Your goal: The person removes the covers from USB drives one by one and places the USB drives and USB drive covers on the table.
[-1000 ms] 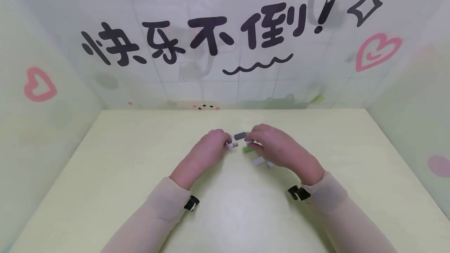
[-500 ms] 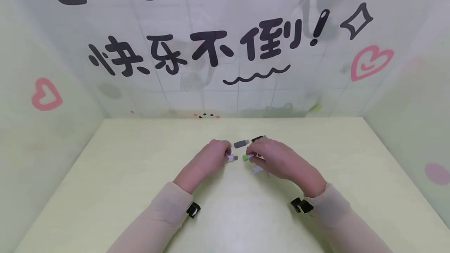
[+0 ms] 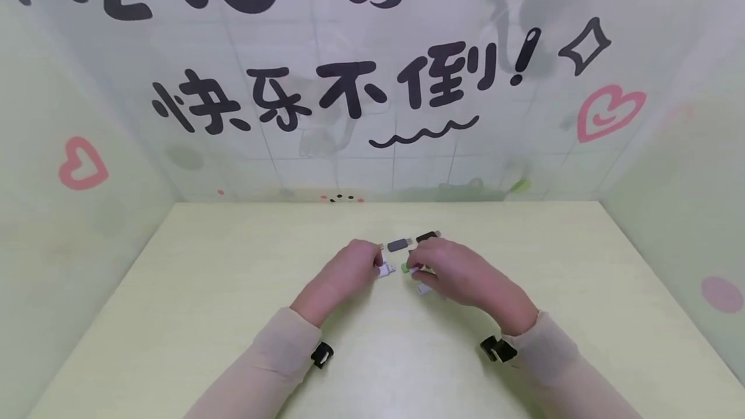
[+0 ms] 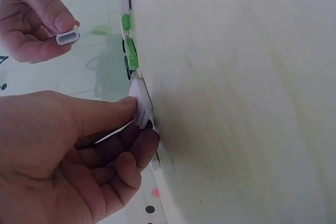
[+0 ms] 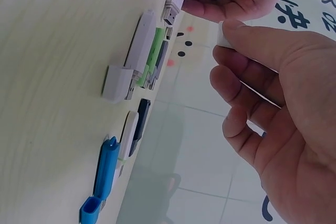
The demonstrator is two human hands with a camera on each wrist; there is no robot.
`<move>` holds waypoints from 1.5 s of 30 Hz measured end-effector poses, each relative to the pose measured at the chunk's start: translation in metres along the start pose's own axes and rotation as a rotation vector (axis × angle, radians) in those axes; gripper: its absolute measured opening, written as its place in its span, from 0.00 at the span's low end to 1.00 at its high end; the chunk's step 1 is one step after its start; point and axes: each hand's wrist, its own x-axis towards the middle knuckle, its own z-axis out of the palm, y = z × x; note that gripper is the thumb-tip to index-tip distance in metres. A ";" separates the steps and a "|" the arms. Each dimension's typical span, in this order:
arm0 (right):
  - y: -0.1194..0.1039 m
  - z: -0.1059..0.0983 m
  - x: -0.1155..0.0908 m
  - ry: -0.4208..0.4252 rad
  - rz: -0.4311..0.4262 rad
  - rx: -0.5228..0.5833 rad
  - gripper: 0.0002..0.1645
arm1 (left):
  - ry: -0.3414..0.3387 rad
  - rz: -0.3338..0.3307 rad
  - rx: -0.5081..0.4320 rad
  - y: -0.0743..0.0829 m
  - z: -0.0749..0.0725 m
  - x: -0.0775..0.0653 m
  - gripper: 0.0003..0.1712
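Note:
My left hand [image 3: 343,277] pinches a white USB stick [image 4: 140,95] between thumb and fingers, low over the table; its metal plug [image 5: 170,15] is bare. A small white cap [image 4: 68,36], hollow at one end, is pinched in my right hand [image 3: 460,270]. The two hands are apart, the cap held a little above the row of sticks. Nearest to the right hand lie a green USB stick [image 5: 154,51] and a white USB stick [image 5: 140,40], with a loose white cap [image 5: 116,82] touching the latter. In the head view, the right hand partly covers these.
A grey USB stick [image 3: 398,245] and a black one [image 3: 427,236] lie behind the hands. A blue stick [image 5: 107,163] and a white-and-green one [image 5: 127,135] show in the right wrist view. Printed walls enclose the pale table [image 3: 233,238] at the back and sides.
My right hand has come slightly nearer with the white cap, exposing the black USB stick behind it. The left hand stays nearly in place with its stick. The head view has tilted up.

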 end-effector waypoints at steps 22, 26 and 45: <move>-0.007 0.007 0.009 -0.093 0.029 -0.019 0.05 | 0.069 0.015 0.043 0.000 -0.003 -0.012 0.09; -0.008 0.009 0.014 -0.112 0.026 -0.016 0.04 | 0.098 0.011 0.073 0.001 -0.005 -0.020 0.11; -0.006 0.024 0.033 -0.202 0.011 0.032 0.05 | 0.264 0.013 0.187 -0.012 -0.008 -0.061 0.14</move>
